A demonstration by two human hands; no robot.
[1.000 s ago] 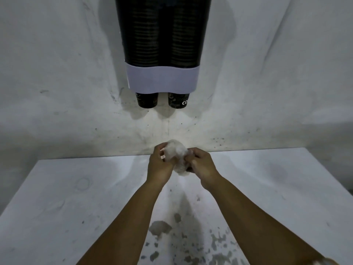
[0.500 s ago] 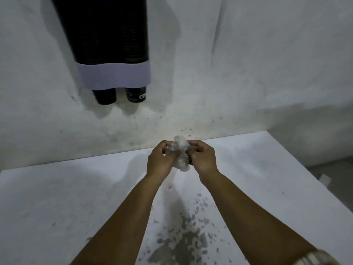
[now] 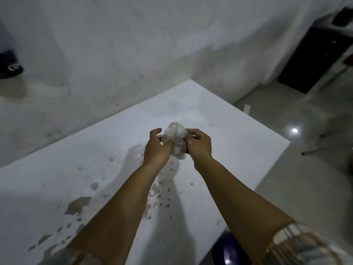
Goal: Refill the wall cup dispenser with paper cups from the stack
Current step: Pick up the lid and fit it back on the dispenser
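A crumpled clear plastic wrapper is bunched between both hands above the white table. My left hand grips its left side and my right hand grips its right side, fingers curled into it. Only the bottom of one black paper cup of the wall dispenser shows at the far left edge; the rest of the dispenser is out of frame. No loose stack of cups is visible.
The table's surface has grey chipped patches near me. Its right corner ends over a pale tiled floor. A dark cabinet stands at the upper right. A white stained wall rises behind the table.
The view has swung right, so the dispenser has slid almost out at the left and the floor and cabinet came into sight. Both hands keep hold of the crumpled wrapper.
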